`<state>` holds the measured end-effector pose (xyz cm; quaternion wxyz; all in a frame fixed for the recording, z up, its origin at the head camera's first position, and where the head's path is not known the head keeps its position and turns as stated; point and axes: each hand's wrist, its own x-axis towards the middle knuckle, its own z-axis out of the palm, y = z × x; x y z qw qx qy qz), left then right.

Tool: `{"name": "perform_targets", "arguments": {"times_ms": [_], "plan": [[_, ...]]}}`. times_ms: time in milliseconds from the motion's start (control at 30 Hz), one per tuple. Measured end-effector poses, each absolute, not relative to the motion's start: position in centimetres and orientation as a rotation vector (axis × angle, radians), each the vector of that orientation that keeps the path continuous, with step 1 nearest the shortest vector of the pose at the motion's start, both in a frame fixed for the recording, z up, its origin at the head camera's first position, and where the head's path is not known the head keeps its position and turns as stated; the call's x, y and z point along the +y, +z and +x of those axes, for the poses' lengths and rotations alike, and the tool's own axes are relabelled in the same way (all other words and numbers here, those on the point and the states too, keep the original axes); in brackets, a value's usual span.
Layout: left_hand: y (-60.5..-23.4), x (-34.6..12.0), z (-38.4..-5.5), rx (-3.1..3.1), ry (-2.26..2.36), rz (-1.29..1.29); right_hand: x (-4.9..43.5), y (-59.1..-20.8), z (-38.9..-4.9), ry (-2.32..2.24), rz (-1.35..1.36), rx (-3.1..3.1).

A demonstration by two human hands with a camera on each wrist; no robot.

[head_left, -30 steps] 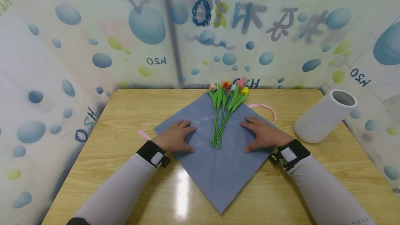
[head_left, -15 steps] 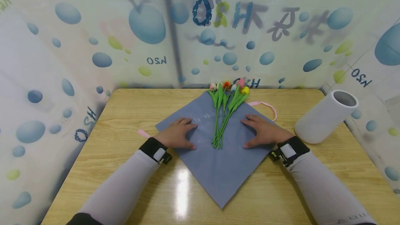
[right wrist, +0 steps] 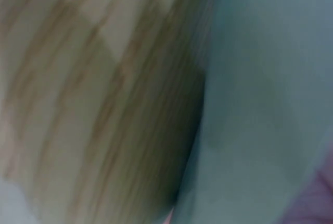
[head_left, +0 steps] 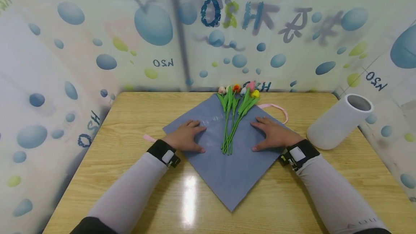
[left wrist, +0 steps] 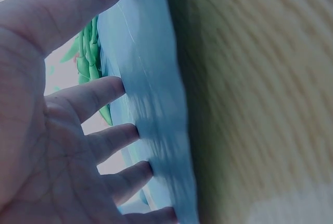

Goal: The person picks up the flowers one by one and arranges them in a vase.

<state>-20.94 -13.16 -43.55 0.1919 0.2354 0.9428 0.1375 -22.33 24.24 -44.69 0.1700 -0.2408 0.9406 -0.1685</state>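
A grey-blue sheet of wrapping paper point(head_left: 230, 176) lies on the table, one corner towards me. Several tulips point(head_left: 229, 98) with green stems rest on it, their pink, white, orange, blue and yellow heads past its far corner. My left hand point(head_left: 185, 138) touches the sheet left of the stems, fingers spread. On the other side my right hand point(head_left: 271, 134) rests with its fingers spread too. In the left wrist view the fingertips of the left hand point(left wrist: 52, 146) meet the paper point(left wrist: 156, 78) near its edge. Only a sliver of the right hand point(right wrist: 317, 203) shows in the right wrist view.
A white cylindrical vase point(head_left: 334, 125) stands at the right, beyond my right wrist. Pink ribbon point(head_left: 277, 109) shows past the paper's right edge, and a pink end point(head_left: 149, 138) pokes out at the left. A patterned curtain point(head_left: 208, 46) hangs behind the wooden table point(head_left: 130, 111).
The paper's near corner has drawn back a little from me, away from the table's front. Both hands have shifted slightly; the tulips stay almost where they were.
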Motion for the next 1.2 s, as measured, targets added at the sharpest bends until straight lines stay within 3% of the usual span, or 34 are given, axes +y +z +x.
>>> {"name": "perform_targets", "arguments": {"times_ms": [1200], "plan": [[-43.8, -13.0, -22.5, 2.644, 0.379, 0.627, 23.9, -44.8, -24.1, -0.474, -0.665, 2.686]]}}
